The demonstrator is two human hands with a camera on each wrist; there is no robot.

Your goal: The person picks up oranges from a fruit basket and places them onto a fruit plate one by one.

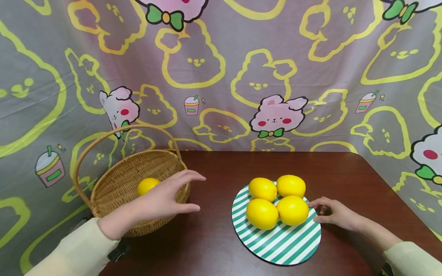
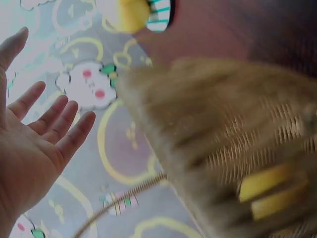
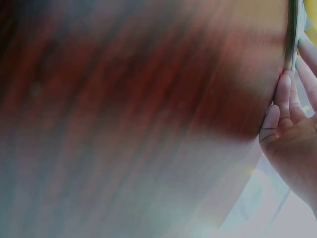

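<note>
Several yellow lemons (image 1: 261, 214) sit grouped on a flat round plate (image 1: 276, 249) with green and white stripes. My right hand (image 1: 340, 216) is at the plate's right edge, its thumb and fingertips right at the rim beside the nearest lemon. On the left, a wicker basket (image 1: 121, 176) with a tall handle holds another lemon (image 1: 147, 185), partly covered by my forearm in the head view. My left hand (image 1: 169, 193) hovers in front of the basket, thumb and fingers spread apart with nothing between them. The left wrist view also shows its spread fingers (image 2: 74, 131) beside the basket.
A dark brown wooden table (image 1: 214, 230) bears the basket and the plate. Behind and at both sides hangs a grey curtain (image 1: 221, 96) with yellow cartoon outlines. The basket's handle (image 1: 121, 130) arches high above its rim.
</note>
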